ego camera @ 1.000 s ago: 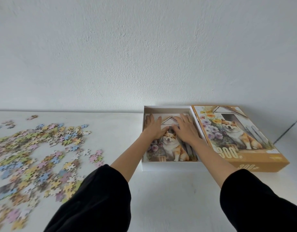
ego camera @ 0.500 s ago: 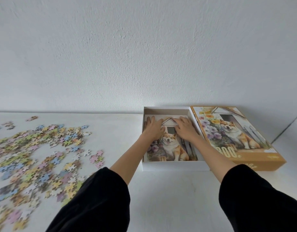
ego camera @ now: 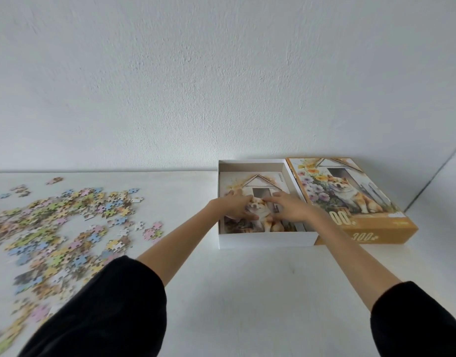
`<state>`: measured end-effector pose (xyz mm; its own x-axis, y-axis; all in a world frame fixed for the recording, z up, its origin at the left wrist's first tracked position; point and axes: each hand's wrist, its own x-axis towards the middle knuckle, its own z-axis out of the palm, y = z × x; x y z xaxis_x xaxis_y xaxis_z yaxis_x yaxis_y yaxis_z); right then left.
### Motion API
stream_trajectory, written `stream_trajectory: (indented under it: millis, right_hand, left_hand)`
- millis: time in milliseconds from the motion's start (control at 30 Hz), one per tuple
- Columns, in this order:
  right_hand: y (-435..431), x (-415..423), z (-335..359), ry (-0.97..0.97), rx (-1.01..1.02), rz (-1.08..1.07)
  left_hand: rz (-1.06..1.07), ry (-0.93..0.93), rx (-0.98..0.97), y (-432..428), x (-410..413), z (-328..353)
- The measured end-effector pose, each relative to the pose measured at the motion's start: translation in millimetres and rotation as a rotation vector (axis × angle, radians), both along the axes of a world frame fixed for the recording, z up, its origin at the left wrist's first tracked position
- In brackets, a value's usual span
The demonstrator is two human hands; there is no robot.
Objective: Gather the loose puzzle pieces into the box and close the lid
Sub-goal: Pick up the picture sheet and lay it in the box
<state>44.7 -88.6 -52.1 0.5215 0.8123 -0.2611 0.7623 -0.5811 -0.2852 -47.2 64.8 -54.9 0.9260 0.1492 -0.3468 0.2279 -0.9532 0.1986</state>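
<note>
The white open box [ego camera: 268, 240] stands on the table right of centre, with a printed dog picture sheet [ego camera: 260, 182] lying flat inside it. My left hand [ego camera: 235, 207] and my right hand [ego camera: 293, 208] both lie inside the box on that sheet, fingers stretched out over it. The orange lid [ego camera: 350, 199] with the same dog picture lies face up against the box's right side. A wide scatter of loose pastel puzzle pieces [ego camera: 62, 222] covers the table's left part.
The white table [ego camera: 247, 292] runs to a white wall [ego camera: 221, 86] just behind the box. A few stray pieces [ego camera: 152, 230] lie between the main scatter and the box. My black sleeves fill the lower corners.
Both hands have slid back toward me across the sheet, from its far end near the roof to the dog in the middle. The box and lid have not moved.
</note>
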Motion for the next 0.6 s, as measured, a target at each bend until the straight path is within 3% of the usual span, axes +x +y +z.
stream_trajectory:
  millis: [300, 600]
  right_hand:
    - [-5, -13, -15, -0.003, 0.169, -0.116]
    - [-4, -15, -20, -0.022, 0.15, -0.147]
  left_hand:
    - [0.039, -0.065, 0.018, -8, -9, -3]
    - [0.115, -0.103, 0.107, -26, -19, 4]
